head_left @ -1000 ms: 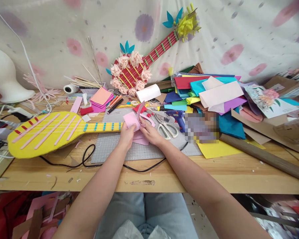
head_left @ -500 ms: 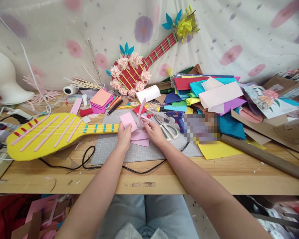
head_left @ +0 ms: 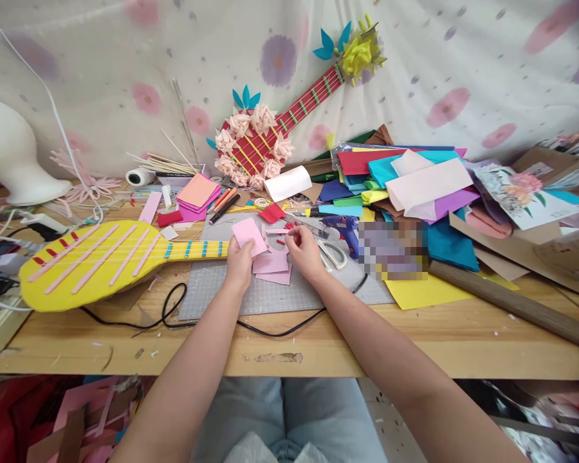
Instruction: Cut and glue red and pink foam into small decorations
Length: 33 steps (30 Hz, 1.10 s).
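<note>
My left hand (head_left: 240, 262) is closed on a small pink paper piece (head_left: 247, 233), its thumb on the front face. Close by on the right, my right hand (head_left: 303, 252) pinches the end of a thin pale-pink paper strip (head_left: 273, 231), partly hidden by the fingers. More pink paper pieces (head_left: 273, 278) lie on the grey cutting mat (head_left: 231, 297) between the hands. Small red bits sit near the right fingertips. Scissors (head_left: 335, 254) rest just right of that hand. The neck of a yellow cardboard guitar (head_left: 96, 263) reaches up to the left hand.
A blue glue gun (head_left: 346, 233) stands right of the scissors, its black cable (head_left: 275, 333) looping across the table front. Behind leans a red flowered guitar (head_left: 253, 151). Folded coloured sheets (head_left: 424, 183) pile up at right, beside a brown tube (head_left: 511, 305). Orange and pink squares (head_left: 197, 191) lie at left.
The curled pink strip that stood up from my right fingers has come down and now lies low toward the left. My left hand stays nearly still with its pink paper.
</note>
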Available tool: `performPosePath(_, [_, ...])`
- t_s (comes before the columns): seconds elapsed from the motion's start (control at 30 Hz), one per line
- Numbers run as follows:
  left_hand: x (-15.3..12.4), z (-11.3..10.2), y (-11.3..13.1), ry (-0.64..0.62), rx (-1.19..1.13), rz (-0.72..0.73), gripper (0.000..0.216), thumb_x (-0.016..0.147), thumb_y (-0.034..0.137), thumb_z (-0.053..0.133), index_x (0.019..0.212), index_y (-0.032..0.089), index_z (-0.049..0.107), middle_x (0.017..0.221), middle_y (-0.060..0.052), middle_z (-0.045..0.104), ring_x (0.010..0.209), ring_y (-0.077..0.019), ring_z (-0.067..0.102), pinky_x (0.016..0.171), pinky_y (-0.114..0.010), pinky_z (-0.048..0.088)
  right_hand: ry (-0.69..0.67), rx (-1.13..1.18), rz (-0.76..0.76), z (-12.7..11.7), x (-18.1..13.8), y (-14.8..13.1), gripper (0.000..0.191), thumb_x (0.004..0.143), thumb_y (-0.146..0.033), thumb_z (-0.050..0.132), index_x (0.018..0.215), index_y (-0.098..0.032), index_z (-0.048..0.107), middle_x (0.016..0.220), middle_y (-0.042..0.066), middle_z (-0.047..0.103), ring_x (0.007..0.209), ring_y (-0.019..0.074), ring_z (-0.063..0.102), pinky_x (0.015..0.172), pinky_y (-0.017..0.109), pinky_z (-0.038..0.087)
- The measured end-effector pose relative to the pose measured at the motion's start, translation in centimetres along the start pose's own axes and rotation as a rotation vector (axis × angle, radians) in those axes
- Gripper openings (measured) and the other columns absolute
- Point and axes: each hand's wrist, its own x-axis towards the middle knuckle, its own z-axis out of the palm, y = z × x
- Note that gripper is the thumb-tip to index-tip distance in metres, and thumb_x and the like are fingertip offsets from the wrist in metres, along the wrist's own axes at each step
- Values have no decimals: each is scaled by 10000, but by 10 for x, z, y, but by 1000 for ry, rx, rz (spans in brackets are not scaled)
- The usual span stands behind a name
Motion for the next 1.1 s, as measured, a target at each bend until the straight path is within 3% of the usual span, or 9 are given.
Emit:
performPosePath(0.17, [1, -2, 1, -6, -24, -24, 254, 642, 127, 539, 888, 173, 495, 766, -26, 652, 789, -185, 645, 756, -367, 515, -96, -56, 17, -17, 8, -10, 335, 845, -412, 349, 681, -188, 537, 640, 9, 554, 610, 145, 492, 578, 259, 337])
performPosePath(0.4, [4, -7, 2, -5, 7, -13, 270, 636, 171, 597, 870, 179, 463, 795, -24, 639, 798, -191, 647, 743, -377, 515, -516, -252, 107, -121, 19, -5, 365, 711, -552, 536, 707, -192, 590, 613, 9, 591, 542, 130, 503, 489, 249, 334])
performPosePath(0.53, [4, -6, 1, -28, 12, -8, 259, 645, 202, 602, 867, 185, 470, 791, -20, 636, 799, -187, 646, 714, -358, 523, -437, -470, 209, -155, 19, 22, 438, 650, -637, 550, 631, -199, 569, 553, 33, 580, 482, 144, 487, 456, 276, 337])
performPosePath(0.63, [2, -6, 1, -44, 61, -27, 257, 661, 231, 605, 877, 185, 475, 800, -21, 636, 774, -180, 649, 660, -324, 532, -221, -652, 242, -146, 23, 35, 478, 575, -645, 611, 703, -185, 579, 663, 77, 608, 567, 188, 532, 511, 303, 372])
performPosePath(0.73, [2, -7, 1, -51, 120, -28, 267, 676, 261, 609, 898, 186, 482, 801, -19, 632, 712, -160, 647, 560, -258, 519, -155, -658, 239, -124, 29, 45, 484, 611, -582, 616, 814, -143, 604, 813, 136, 629, 739, 246, 581, 613, 325, 407])
performPosePath(0.87, [3, -9, 1, -73, 157, 1, 299, 667, 282, 636, 916, 180, 505, 742, -5, 618, 551, -106, 594, 406, -171, 424, -2, -544, 293, -105, 31, 49, 401, 702, -486, 557, 847, -118, 623, 835, 149, 643, 819, 269, 594, 685, 342, 418])
performPosePath(0.97, [2, -9, 0, -88, 183, 41, 312, 659, 301, 653, 916, 171, 535, 660, 23, 579, 431, -61, 498, 332, -151, 339, 188, -244, 243, -102, 26, 37, 416, 716, -508, 535, 851, -124, 620, 788, 111, 640, 755, 225, 591, 662, 319, 430])
performPosePath(1.03, [2, -10, 0, -107, 200, 51, 305, 668, 322, 649, 910, 169, 546, 581, 45, 536, 374, -48, 438, 302, -150, 292, 143, 61, 195, -100, 19, 22, 433, 708, -530, 545, 877, -136, 611, 725, 64, 621, 639, 166, 564, 590, 281, 428])
performPosePath(1.1, [2, -10, 0, -111, 213, 47, 297, 681, 339, 639, 908, 173, 543, 524, 62, 500, 338, -42, 405, 290, -149, 259, -76, 253, 172, -95, 11, 8, 417, 681, -539, 583, 826, -149, 614, 601, 13, 564, 523, 119, 497, 507, 249, 391])
